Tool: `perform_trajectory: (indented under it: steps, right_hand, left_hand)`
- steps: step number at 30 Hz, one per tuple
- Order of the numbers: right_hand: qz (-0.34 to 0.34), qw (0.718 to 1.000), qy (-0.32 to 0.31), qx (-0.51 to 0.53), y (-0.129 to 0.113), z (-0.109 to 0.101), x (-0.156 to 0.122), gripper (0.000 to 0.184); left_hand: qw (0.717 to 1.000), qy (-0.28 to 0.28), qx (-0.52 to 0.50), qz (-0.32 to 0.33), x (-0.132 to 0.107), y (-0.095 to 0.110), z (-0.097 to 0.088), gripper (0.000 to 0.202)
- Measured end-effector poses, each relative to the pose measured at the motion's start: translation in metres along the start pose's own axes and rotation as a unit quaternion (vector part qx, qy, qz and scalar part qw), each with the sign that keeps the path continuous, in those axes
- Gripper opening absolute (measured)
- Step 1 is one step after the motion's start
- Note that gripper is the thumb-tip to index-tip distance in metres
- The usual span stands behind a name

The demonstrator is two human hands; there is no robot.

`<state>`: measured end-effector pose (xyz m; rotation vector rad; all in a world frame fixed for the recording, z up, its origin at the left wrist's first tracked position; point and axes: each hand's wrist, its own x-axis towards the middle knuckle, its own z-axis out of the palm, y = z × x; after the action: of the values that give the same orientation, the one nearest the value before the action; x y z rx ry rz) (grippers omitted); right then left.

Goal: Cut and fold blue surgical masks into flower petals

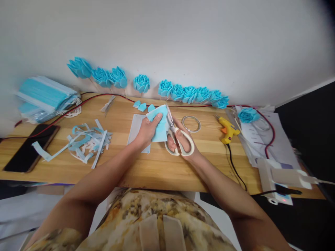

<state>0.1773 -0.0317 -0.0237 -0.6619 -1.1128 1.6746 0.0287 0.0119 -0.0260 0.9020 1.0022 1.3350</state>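
My left hand pinches a light blue piece of mask fabric between thumb and fingers. In my right hand is a pair of scissors with white handles, fingers through the loops. The blades point away from me and lie at the fabric's right edge; I cannot tell whether they are cutting into it. Under my left hand a pale sheet of fabric lies flat on the wooden table. Just beyond the held piece are several small blue cut pieces.
Blue fabric roses line the wall. Left are a stack of masks, a phone and a heap of fabric strips. Right are a tape roll, a yellow glue gun, papers and a power strip.
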Motion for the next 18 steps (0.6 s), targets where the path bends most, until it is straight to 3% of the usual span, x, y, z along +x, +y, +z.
perform_trajectory:
  steps: [12,18]
  right_hand:
    - [0.001,1.000,-0.004,0.006,-0.0021,0.0028,-0.0002,0.082]
    - [0.028,0.998,-0.039,0.027,0.0015,-0.0042,0.0010,0.078]
  left_hand:
    - [1.000,0.006,0.010,0.004,0.0006,0.0004,-0.0001,0.047]
    - [1.000,0.007,0.011,0.005,0.0006,0.0007,-0.0013,0.044]
